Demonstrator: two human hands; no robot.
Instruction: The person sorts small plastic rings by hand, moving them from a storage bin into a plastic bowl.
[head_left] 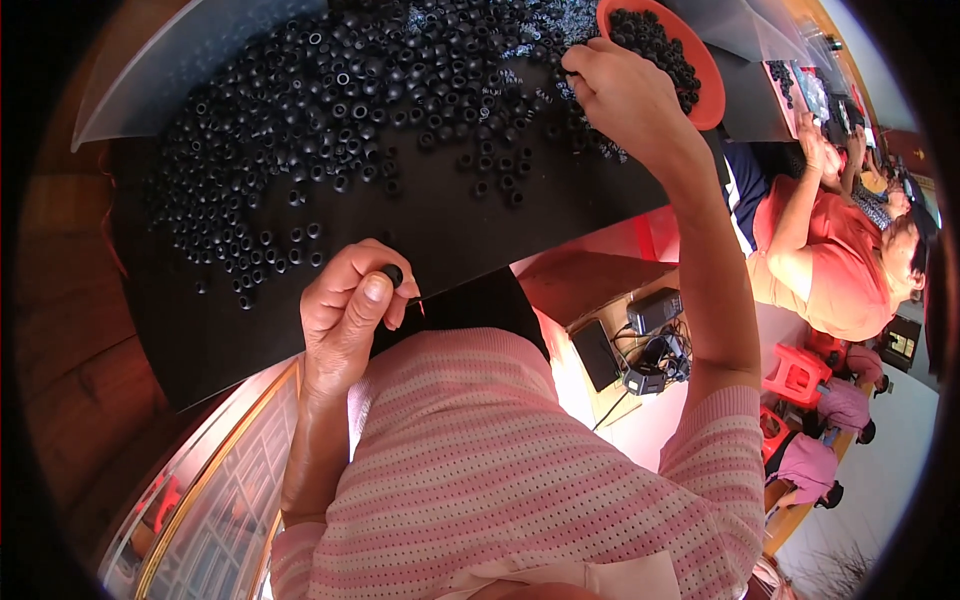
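Black worktop [440,222], heaped with dark caps [290,130], spreads beyond the left grip [345,302]. Just right of the right grip [632,100] sits an orange bowl [708,82]; I can't tell what that half-curled grip holds, if anything. The left pinches a single cap [392,272], best steadied lightly. Wiry springs [510,77] lie beside the right.

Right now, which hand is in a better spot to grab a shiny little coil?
Probably the right hand: it is close to the shiny coils near the orange bowl. The left hand is farther, near the front edge of the table, and holds a small black piece.
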